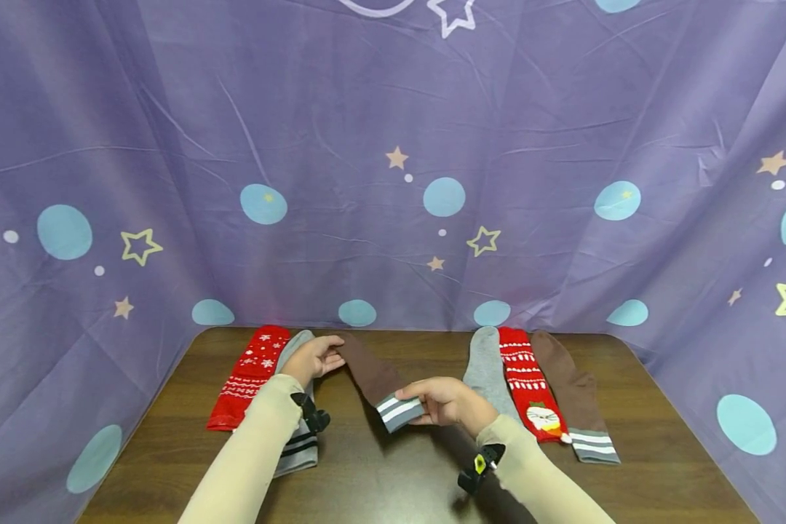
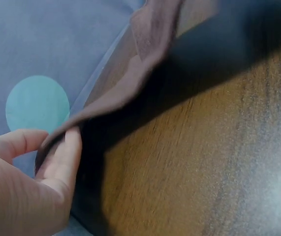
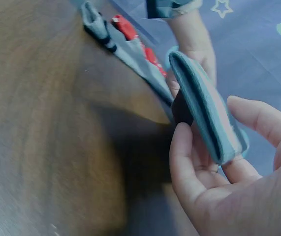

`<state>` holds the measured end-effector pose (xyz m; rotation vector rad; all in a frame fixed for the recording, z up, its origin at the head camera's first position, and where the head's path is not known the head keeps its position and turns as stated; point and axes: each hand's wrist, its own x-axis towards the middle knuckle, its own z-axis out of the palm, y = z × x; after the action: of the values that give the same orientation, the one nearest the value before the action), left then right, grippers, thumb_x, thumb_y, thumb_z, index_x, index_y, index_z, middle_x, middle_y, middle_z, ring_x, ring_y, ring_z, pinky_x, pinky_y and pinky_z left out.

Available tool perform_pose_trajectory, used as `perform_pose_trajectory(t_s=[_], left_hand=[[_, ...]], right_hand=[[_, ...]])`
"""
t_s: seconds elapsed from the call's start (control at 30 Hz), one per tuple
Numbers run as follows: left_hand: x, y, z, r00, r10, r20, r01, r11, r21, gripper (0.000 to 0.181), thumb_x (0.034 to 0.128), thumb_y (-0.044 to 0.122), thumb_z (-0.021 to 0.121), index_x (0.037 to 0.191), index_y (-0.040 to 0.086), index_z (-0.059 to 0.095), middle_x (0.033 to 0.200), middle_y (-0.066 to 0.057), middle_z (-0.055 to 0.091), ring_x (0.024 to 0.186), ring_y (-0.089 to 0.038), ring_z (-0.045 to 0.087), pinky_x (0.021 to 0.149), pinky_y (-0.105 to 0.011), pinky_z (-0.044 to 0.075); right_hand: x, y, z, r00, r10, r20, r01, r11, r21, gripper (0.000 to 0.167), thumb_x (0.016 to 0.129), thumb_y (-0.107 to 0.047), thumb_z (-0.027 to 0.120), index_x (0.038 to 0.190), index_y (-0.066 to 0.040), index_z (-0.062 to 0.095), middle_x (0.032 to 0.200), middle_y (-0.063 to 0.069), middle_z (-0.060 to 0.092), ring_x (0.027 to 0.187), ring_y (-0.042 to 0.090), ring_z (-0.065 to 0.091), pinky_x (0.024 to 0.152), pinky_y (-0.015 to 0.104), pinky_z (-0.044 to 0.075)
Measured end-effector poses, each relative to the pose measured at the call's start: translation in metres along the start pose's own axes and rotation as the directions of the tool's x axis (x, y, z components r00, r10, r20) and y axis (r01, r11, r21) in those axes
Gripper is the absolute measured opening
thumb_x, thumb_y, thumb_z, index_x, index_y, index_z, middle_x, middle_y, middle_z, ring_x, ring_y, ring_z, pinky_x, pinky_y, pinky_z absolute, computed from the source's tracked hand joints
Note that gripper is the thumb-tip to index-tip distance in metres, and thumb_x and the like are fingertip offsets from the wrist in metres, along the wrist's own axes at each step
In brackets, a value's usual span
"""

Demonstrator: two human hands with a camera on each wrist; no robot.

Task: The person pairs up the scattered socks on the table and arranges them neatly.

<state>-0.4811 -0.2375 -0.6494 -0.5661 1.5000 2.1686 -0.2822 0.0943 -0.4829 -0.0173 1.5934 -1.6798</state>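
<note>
A brown sock (image 1: 370,370) with a grey cuff and white stripes is stretched between both hands, lifted off the table. My left hand (image 1: 314,358) pinches its toe end between thumb and fingers; the left wrist view shows the brown fabric (image 2: 115,96) running away from that grip. At the other end, my right hand (image 1: 447,401) holds the striped cuff (image 3: 206,105), whose opening faces the right wrist camera. Under the left forearm lies a grey sock (image 1: 299,445) with black stripes, partly hidden. Beside it is a red sock (image 1: 249,378) with white snowflakes.
On the right of the wooden table (image 1: 367,487) lie a grey sock (image 1: 487,367), a red sock (image 1: 527,371) with a white animal face, and another brown sock (image 1: 570,386) with a striped cuff. A purple curtain (image 1: 367,109) hangs behind the table's back edge.
</note>
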Motion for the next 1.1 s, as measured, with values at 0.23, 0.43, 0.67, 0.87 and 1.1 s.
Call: perform_pose_trajectory(t_s=[0.23, 0.43, 0.67, 0.87, 1.1], left_hand=[[-0.147, 0.029, 0.066, 0.996, 0.077, 0.039, -0.074, 0.994, -0.079, 0.029, 0.0988, 0.006, 0.059, 0.125, -0.005, 0.054, 0.153, -0.032, 0.037, 0.147, -0.04, 0.037, 0.115, -0.04, 0.045], [-0.199, 0.04, 0.082, 0.995, 0.092, 0.044, -0.088, 0.993, -0.084, 0.007, 0.1006, 0.0, 0.052, 0.103, 0.001, 0.057, 0.111, -0.014, 0.061, 0.11, -0.025, 0.062, 0.112, -0.038, 0.049], [-0.196, 0.038, 0.076, 0.997, 0.034, 0.073, -0.037, 0.998, 0.047, 0.002, 0.0996, 0.003, 0.057, 0.1, 0.006, 0.057, 0.088, -0.003, 0.065, 0.085, -0.018, 0.066, 0.093, -0.033, 0.061], [-0.195, 0.037, 0.077, 0.999, 0.012, 0.043, -0.017, 0.994, 0.111, 0.038, 0.1009, 0.02, 0.06, 0.129, 0.0, 0.046, 0.102, -0.007, 0.059, 0.1, -0.021, 0.06, 0.108, -0.039, 0.053], [-0.196, 0.039, 0.079, 0.995, 0.021, 0.097, -0.035, 0.989, 0.144, 0.027, 0.1009, 0.018, 0.058, 0.121, 0.003, 0.051, 0.095, -0.003, 0.066, 0.089, -0.016, 0.067, 0.102, -0.038, 0.057]], right_hand=[[-0.01, -0.012, -0.019, 0.999, -0.002, -0.035, 0.005, 0.996, 0.089, 0.018, 0.098, -0.009, 0.055, 0.087, -0.015, 0.068, 0.081, -0.007, 0.074, 0.079, 0.007, 0.069, 0.076, 0.024, 0.058], [-0.013, -0.013, -0.033, 0.994, 0.022, -0.106, -0.002, 0.983, 0.181, 0.01, 0.099, -0.008, 0.055, 0.094, -0.007, 0.064, 0.082, -0.003, 0.073, 0.079, 0.009, 0.069, 0.075, 0.024, 0.059], [-0.013, -0.011, -0.04, 0.98, 0.015, -0.199, 0.04, 0.962, 0.271, 0.004, 0.1, -0.008, 0.055, 0.099, -0.006, 0.059, 0.083, 0.0, 0.07, 0.078, 0.011, 0.067, 0.072, 0.024, 0.059], [-0.01, -0.011, -0.039, 0.974, 0.022, -0.226, 0.046, 0.955, 0.291, 0.006, 0.1, -0.01, 0.057, 0.097, -0.008, 0.06, 0.084, 0.0, 0.069, 0.079, 0.011, 0.067, 0.073, 0.023, 0.058], [-0.006, -0.016, -0.035, 0.961, 0.001, -0.275, 0.08, 0.956, 0.284, 0.004, 0.099, -0.013, 0.059, 0.099, -0.009, 0.058, 0.084, -0.001, 0.067, 0.078, 0.011, 0.065, 0.073, 0.022, 0.058]])
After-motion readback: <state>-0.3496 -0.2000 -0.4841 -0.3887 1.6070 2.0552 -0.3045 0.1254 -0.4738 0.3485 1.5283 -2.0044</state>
